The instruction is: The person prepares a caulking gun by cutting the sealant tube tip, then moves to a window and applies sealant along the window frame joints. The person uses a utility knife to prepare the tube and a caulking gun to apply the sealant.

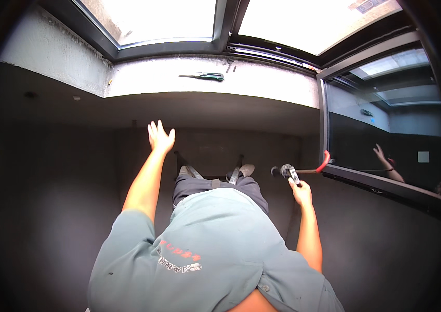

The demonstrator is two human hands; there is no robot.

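My left hand [160,138] is raised in front of the dark wall below the window sill, fingers spread and nothing in it. On the right, my right hand [301,191] is closed around the grip of a silver and dark tool [289,171] with a rounded dark end. A thin rod runs from beside that tool to a red curved piece [326,161] at the open window sash; whether the rod belongs to the tool I cannot tell. A green utility knife [210,76] lies on the white sill [153,78], beyond both hands.
A dark-framed window sash [324,117] stands open into the room at the right, its glass reflecting an arm. Small dark bits [231,66] lie near the window track. Below me, pale metal rails [194,173] show beside my shoes [247,169].
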